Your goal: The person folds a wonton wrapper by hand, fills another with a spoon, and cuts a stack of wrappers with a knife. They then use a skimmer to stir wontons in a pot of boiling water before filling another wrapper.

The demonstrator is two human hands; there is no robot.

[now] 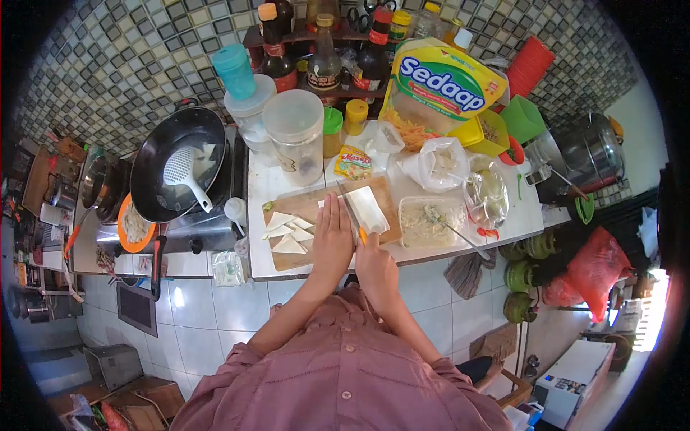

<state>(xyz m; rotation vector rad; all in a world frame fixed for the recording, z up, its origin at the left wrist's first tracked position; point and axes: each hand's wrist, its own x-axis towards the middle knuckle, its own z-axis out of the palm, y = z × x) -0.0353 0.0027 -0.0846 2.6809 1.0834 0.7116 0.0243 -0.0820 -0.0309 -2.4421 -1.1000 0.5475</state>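
My right hand [376,270] is closed round the orange handle of a knife [350,205], whose blade lies along the left side of a smooth white rectangular slab [367,209]. Beside the blade, my left hand [335,233] rests flat with its fingers stretched out together, covering part of the white food under it. Both hands are over a wooden cutting board [313,194]. Several white triangular pieces [289,246] lie on the board's left part, with a small green bit [269,205] at its corner.
Left, a black frying pan [146,188] on the stove holds a white slotted spatula [184,171]. A clear tub [427,212] of pale mixture with a spoon sits right of the board. Plastic bags [435,164], tall canisters [294,129] and a Sedaap packet [440,90] stand behind.
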